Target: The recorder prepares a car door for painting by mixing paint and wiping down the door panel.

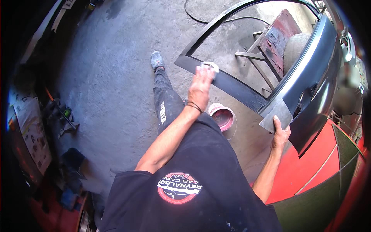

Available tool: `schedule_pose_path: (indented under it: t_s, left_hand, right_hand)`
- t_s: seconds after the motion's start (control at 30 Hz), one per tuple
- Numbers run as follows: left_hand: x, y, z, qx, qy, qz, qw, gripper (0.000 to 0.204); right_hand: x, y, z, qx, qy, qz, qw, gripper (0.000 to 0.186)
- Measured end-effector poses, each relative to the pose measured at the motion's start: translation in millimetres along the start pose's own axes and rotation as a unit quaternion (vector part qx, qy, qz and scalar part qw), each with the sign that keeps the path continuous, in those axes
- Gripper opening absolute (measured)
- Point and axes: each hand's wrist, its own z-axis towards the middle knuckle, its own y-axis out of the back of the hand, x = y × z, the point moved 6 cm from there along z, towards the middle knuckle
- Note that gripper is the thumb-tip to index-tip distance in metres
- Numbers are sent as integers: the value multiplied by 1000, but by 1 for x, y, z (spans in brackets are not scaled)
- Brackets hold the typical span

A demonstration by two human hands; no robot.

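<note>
A black car door with an open window frame stands in front of me, to the right. My left hand is pressed on the frame's lower bar with its fingers together. Under the fingertips is a small whitish pad, slightly blurred, so its exact kind is unclear. My right hand holds a grey sheet, which looks like sandpaper, against the door's near corner. The thumb lies on top of the sheet; the other fingers are hidden behind it.
A white bucket with a reddish inside stands on the concrete floor below the door. Behind the frame are a metal stand with a reddish panel and a tire. A hose runs across the floor. Red panels lie at right.
</note>
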Motion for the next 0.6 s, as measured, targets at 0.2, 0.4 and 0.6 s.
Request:
schedule_pose_path:
  t_s: [0.2,0.4,0.6]
  left_hand:
    - [61,24,11,-58,62,71,994,85]
    - [116,27,36,-104,136,34,985,76]
    - [122,29,37,-114,134,23,984,63]
  right_hand:
    - [66,-25,12,125,-15,-189,974,40]
    - [78,-97,48,259,93,-224,935,37]
    - [110,-244,24,340,200,-290,872,39]
